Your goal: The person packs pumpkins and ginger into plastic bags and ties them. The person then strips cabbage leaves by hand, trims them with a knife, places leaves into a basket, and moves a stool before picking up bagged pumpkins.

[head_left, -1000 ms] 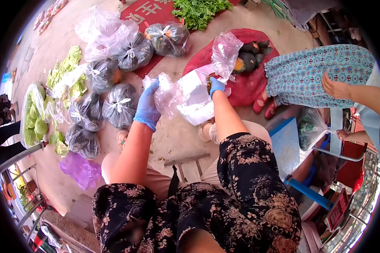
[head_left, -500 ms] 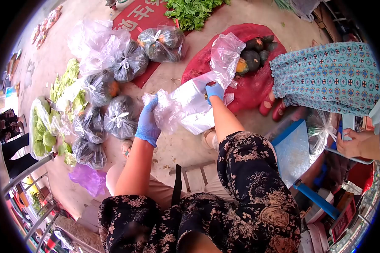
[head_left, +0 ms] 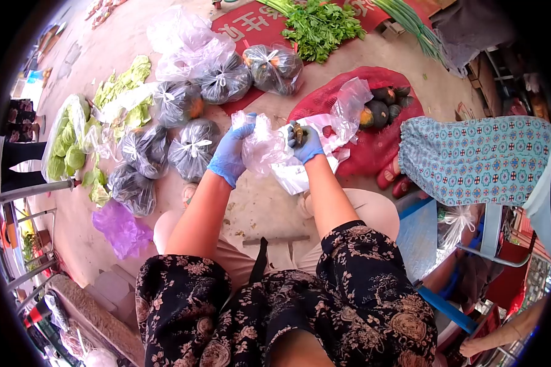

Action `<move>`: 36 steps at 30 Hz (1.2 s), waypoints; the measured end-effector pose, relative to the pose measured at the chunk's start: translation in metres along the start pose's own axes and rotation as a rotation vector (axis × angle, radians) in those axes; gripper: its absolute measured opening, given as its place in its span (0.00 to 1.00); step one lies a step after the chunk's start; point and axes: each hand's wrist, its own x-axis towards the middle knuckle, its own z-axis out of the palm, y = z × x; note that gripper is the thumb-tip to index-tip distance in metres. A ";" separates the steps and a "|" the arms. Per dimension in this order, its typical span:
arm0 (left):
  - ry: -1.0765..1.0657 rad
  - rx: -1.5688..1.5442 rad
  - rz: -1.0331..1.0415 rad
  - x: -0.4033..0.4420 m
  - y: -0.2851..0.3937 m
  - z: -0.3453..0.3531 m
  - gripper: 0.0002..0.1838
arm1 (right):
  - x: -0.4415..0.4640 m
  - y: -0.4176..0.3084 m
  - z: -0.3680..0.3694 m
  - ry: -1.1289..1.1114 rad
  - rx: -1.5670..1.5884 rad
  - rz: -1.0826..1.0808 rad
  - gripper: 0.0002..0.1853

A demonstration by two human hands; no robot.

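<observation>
My left hand point(head_left: 234, 150), in a blue glove, is closed on the crumpled top of a clear plastic bag point(head_left: 264, 147). In my right hand point(head_left: 308, 145), also gloved, the fingers curl round a small dark brown object point(head_left: 298, 134) whose kind I cannot make out. A white sheet of plastic point(head_left: 292, 177) hangs below that hand. Just beyond it, a red mesh sack point(head_left: 324, 98) lies spread on the floor with several dark green squashes point(head_left: 379, 113) at its opening. More clear plastic point(head_left: 352, 107) rests over the sack's near side.
Tied bags of dark squashes point(head_left: 194, 150) stand at the left, beside bagged green vegetables point(head_left: 67, 144) and loose leaves point(head_left: 128, 85). A purple bag point(head_left: 122, 229) lies nearer. Leafy greens point(head_left: 321, 27) sit on a red banner point(head_left: 245, 27). At right are a person's patterned skirt point(head_left: 477, 159) and a blue-edged dustpan point(head_left: 419, 223).
The whole view has shifted, so the floor items appear farther right. My right hand has turned, showing the small dark object. The other person's hand at the right has moved lower.
</observation>
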 end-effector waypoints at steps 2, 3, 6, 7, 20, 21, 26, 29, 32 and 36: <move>-0.038 0.130 0.095 -0.014 0.003 -0.006 0.22 | -0.024 0.020 0.033 -0.218 -0.145 0.119 0.14; -0.064 0.160 0.130 -0.024 0.006 -0.008 0.22 | -0.035 0.030 0.044 -0.259 -0.216 0.111 0.13; -0.044 0.644 0.263 -0.050 0.017 -0.030 0.20 | -0.071 0.058 0.081 -0.236 -0.402 -0.004 0.15; -0.001 0.674 0.278 -0.069 0.017 -0.025 0.17 | -0.082 0.068 0.090 -0.206 -0.460 -0.056 0.15; 0.208 0.382 0.686 -0.256 -0.031 -0.058 0.12 | -0.204 0.235 0.155 -0.508 -0.930 -0.506 0.13; 0.222 0.320 0.727 -0.260 -0.030 -0.068 0.11 | -0.203 0.238 0.153 -0.556 -0.876 -0.414 0.15; 0.277 0.202 0.802 -0.296 -0.019 -0.094 0.05 | -0.240 0.258 0.167 -0.642 -0.715 0.027 0.16; 0.380 0.256 0.889 -0.309 -0.018 -0.099 0.05 | -0.247 0.272 0.175 -0.743 -0.748 0.042 0.15; 0.426 0.413 0.923 -0.314 -0.020 -0.107 0.07 | -0.245 0.291 0.177 -0.939 -1.071 -0.287 0.11; 0.542 0.565 0.893 -0.309 -0.023 -0.105 0.12 | -0.219 0.297 0.169 -0.860 -1.234 -0.305 0.10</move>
